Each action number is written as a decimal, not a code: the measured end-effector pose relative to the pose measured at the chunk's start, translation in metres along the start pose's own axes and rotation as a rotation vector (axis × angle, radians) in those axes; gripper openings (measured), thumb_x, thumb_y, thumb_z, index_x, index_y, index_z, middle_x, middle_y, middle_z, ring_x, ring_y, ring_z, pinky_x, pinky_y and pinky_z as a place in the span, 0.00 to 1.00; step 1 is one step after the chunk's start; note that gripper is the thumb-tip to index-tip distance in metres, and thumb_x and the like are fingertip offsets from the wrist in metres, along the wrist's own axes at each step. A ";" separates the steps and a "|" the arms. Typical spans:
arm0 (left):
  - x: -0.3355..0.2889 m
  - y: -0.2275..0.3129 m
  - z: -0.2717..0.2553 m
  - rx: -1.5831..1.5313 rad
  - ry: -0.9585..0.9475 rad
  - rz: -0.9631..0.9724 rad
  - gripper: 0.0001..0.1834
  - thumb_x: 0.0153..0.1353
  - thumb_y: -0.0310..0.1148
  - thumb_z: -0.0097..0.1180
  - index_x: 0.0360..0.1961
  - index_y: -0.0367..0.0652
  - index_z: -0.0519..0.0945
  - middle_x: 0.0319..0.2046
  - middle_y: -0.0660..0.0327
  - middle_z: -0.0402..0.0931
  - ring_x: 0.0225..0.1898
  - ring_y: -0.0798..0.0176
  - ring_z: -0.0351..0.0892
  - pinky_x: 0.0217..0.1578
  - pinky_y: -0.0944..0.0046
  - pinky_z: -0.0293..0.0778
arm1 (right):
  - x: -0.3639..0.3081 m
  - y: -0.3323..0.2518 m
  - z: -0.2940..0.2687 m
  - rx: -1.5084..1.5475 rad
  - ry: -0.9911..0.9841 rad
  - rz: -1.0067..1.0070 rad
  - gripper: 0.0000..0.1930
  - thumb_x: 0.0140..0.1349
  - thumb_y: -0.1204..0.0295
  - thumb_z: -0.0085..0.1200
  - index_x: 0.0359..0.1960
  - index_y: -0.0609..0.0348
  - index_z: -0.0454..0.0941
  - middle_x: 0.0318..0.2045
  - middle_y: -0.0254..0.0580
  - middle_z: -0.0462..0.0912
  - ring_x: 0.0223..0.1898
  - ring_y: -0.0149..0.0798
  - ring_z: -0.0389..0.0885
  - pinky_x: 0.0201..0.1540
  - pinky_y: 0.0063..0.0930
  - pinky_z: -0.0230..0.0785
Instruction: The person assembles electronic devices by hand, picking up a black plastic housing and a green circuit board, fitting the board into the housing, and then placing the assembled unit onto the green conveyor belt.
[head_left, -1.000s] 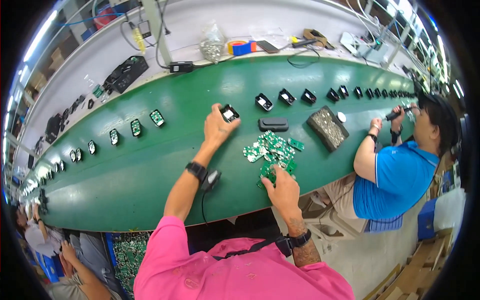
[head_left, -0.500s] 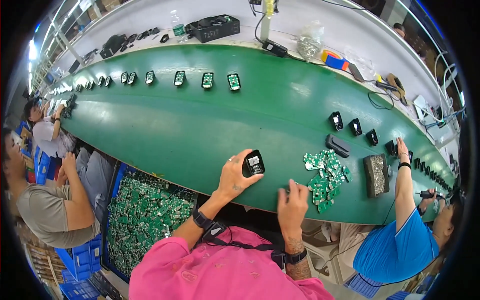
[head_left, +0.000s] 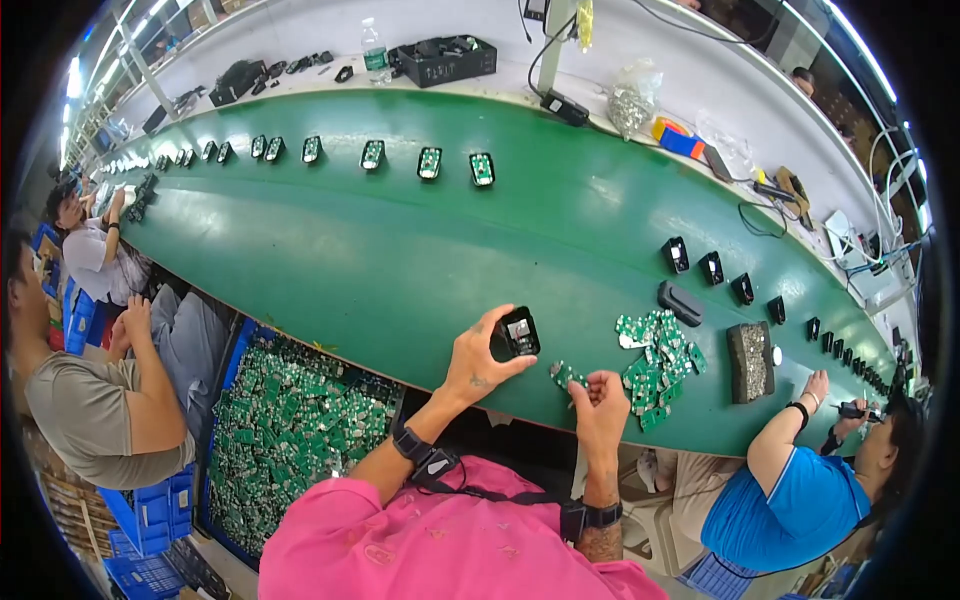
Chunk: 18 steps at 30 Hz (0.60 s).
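Observation:
My left hand (head_left: 472, 365) grips a small black plastic housing (head_left: 521, 331) by its sides, thumb and forefinger around it. The housing's open face is turned up, and a pale part shows inside. Just to the right, a green circuit board (head_left: 568, 376) is pinched in the fingertips of my right hand (head_left: 603, 408), above the bench's near edge and apart from the housing. Beyond that hand lies a loose pile of green circuit boards (head_left: 660, 362) on the green bench (head_left: 380, 260).
Black housings with boards (head_left: 482, 169) line the far left; other black housings (head_left: 711, 268) run rightward. A black case (head_left: 680, 303) and a dark block-shaped container (head_left: 750, 362) sit past the pile. A board-filled bin (head_left: 300, 430) stands lower left. Co-workers sit at both sides.
My right hand, blurred before, now has a circuit board in its fingertips. The left hand still grips the housing. The right-hand co-worker's extended arm has drawn back from the row of housings.

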<state>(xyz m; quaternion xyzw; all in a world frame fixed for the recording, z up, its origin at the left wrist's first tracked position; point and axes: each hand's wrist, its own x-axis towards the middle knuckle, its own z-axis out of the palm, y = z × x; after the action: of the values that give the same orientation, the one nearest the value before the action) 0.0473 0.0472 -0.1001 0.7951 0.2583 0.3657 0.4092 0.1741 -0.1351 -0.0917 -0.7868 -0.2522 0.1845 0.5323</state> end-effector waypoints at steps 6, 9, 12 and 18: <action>-0.011 0.011 -0.003 -0.093 -0.120 -0.098 0.44 0.42 0.37 0.79 0.62 0.42 0.72 0.49 0.52 0.81 0.43 0.55 0.84 0.47 0.60 0.79 | 0.012 -0.025 -0.006 0.727 -0.035 0.106 0.10 0.60 0.82 0.62 0.41 0.67 0.75 0.26 0.39 0.81 0.23 0.28 0.79 0.24 0.19 0.69; -0.016 0.012 -0.003 -0.075 -0.119 -0.011 0.44 0.43 0.35 0.78 0.63 0.42 0.72 0.52 0.52 0.80 0.44 0.56 0.84 0.47 0.60 0.79 | 0.018 -0.056 0.010 0.650 -0.183 0.054 0.09 0.61 0.82 0.61 0.41 0.66 0.75 0.27 0.36 0.81 0.23 0.25 0.77 0.23 0.18 0.66; -0.021 0.017 -0.002 -0.082 -0.140 -0.007 0.43 0.43 0.34 0.77 0.63 0.42 0.72 0.54 0.51 0.80 0.46 0.56 0.84 0.49 0.60 0.79 | 0.022 -0.045 0.020 0.583 -0.252 0.016 0.09 0.61 0.81 0.62 0.41 0.66 0.76 0.28 0.35 0.81 0.24 0.24 0.77 0.24 0.17 0.67; -0.024 0.022 -0.003 -0.149 -0.103 -0.049 0.44 0.43 0.33 0.77 0.64 0.40 0.71 0.54 0.51 0.79 0.49 0.54 0.83 0.52 0.60 0.78 | 0.016 -0.041 0.025 0.487 -0.272 -0.014 0.10 0.61 0.78 0.65 0.42 0.66 0.78 0.30 0.31 0.82 0.29 0.21 0.78 0.30 0.14 0.69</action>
<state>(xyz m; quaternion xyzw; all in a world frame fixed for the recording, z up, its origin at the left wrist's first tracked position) 0.0332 0.0200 -0.0895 0.7737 0.2282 0.3323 0.4887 0.1645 -0.0942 -0.0631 -0.6019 -0.2751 0.3398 0.6683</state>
